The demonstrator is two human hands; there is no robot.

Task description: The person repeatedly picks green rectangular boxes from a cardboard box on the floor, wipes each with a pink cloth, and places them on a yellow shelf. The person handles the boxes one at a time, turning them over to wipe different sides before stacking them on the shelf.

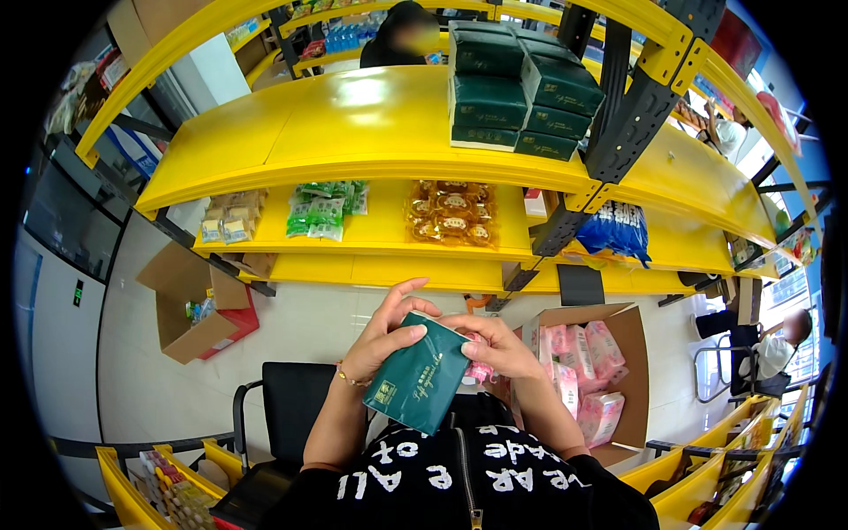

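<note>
A dark green soft tissue pack [419, 375] with pale lettering is tilted in front of my chest, between both hands. My left hand [382, 340] grips its upper left edge, the thumb lying on the front and the index finger raised. On the upper right corner, my right hand [505, 346] presses its thumb against the front, its other fingers mostly hidden behind. Something pink and crinkled [480, 372] shows beside the pack under my right hand; I cannot tell whether it is held. Similar dark green packs [556, 84] stand stacked on the yellow shelf [353, 115] ahead.
At right sits an open carton [632, 389] of pink-and-white packs [579, 353]. Another carton [190, 314] stands at left, near a black chair [300, 402]. Lower shelves hold green bags [318, 210], brown packs [452, 212] and a blue bag [614, 231]. People are beyond the shelves.
</note>
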